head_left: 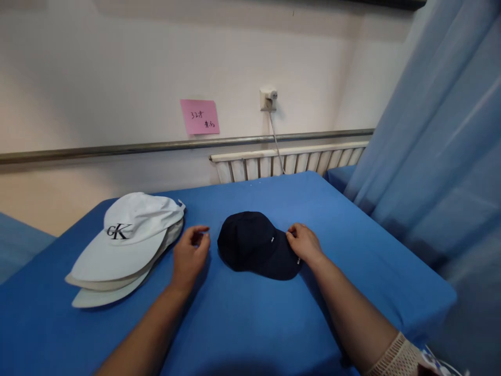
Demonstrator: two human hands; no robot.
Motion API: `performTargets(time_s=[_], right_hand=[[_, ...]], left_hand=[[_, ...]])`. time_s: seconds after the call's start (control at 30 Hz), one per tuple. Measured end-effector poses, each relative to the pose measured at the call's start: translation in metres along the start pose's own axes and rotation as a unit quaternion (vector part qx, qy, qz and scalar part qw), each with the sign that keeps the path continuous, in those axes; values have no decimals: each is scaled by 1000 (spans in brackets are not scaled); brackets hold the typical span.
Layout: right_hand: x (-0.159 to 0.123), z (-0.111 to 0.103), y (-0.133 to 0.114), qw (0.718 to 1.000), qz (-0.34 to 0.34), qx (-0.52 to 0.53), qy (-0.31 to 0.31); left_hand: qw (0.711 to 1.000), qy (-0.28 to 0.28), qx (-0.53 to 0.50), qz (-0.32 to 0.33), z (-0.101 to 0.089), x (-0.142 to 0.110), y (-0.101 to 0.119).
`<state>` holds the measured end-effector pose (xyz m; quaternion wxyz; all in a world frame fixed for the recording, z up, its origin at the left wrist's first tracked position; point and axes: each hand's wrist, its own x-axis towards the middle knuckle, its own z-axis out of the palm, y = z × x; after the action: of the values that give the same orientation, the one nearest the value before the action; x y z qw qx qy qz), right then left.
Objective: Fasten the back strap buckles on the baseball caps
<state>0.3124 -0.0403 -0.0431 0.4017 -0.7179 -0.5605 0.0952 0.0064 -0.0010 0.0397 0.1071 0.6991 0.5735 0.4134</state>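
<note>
A dark navy baseball cap (250, 240) rests on the blue-covered table (250, 324), its brim pointing right. The brim's right edge is pinched between the thumb and fingers of my right hand (304, 243). My left hand (191, 255) is held just left of the cap's crown, apart from it, with fingers curled and a gap between thumb and forefinger; nothing shows in it. Left of that hand lies a stack of caps, a white cap (133, 224) with black letters on top. Pale brims of other caps (102, 297) stick out beneath it.
Behind the table runs a wall with a metal rail (156, 148), a radiator (274, 163) and a socket (268, 100) whose cord hangs down. A pink note (200, 117) is stuck on the wall. A blue curtain (438, 130) hangs along the right side.
</note>
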Motion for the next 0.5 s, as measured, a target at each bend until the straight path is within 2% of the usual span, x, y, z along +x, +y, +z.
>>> performTargets(time_s=[0.03, 0.07, 0.2, 0.27, 0.33, 0.4, 0.5], right_hand=[[-2, -3, 1, 1000, -4, -15, 6], [-3, -6, 3, 1000, -2, -27, 8], [-5, -23, 14, 997, 70, -23, -15], [-4, -31, 18, 988, 139, 48, -49], [-4, -35, 21, 965, 200, 140, -95], [-9, -38, 20, 941, 233, 203, -137], [-21, -38, 14, 914, 253, 260, -184]], left_hand=[[999, -2, -30, -38, 3, -13, -4], [996, -27, -53, -58, 6, -24, -6], [982, -133, -121, -65, 19, -50, -4], [972, -182, -135, -60, 24, -53, -2], [964, -218, -140, -53, 27, -54, -1], [964, -224, -140, -44, 27, -54, -1], [971, -190, -139, -39, 23, -55, 0]])
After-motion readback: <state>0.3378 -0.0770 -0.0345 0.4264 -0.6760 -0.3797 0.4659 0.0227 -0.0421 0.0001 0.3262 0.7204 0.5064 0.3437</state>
